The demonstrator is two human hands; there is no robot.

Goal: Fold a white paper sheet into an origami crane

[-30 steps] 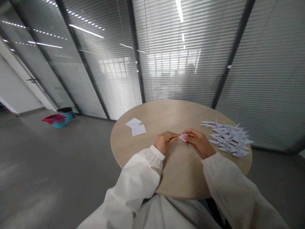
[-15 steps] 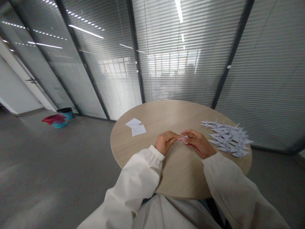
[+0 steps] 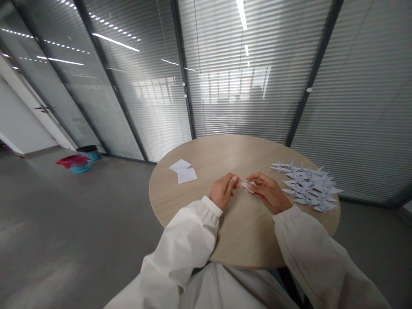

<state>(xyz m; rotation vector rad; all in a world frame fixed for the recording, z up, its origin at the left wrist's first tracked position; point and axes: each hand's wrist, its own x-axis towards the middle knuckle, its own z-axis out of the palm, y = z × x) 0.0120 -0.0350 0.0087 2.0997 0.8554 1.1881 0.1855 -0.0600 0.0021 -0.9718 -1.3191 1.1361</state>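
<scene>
A small folded piece of white paper (image 3: 248, 186) is pinched in the fingers of my right hand (image 3: 268, 193), near the middle of the round table. My left hand (image 3: 223, 191) holds nothing, and its fingertips stop just left of the paper, almost touching it. Both hands rest low over the wooden tabletop (image 3: 231, 150). Farther left lie two overlapping square white paper sheets (image 3: 182, 171). To the right of my right hand spreads a pile of several origami paper cranes (image 3: 305, 184).
White cuffed sleeves cover both my forearms. Behind the table stand glass partitions with closed blinds (image 3: 247, 77). On the grey floor at the far left are a red and blue basket (image 3: 77, 163) and a dark-topped bin (image 3: 89, 152).
My left hand has drawn back from the folded paper, its fingertips now lifted apart from it. My right hand keeps the paper pinched.
</scene>
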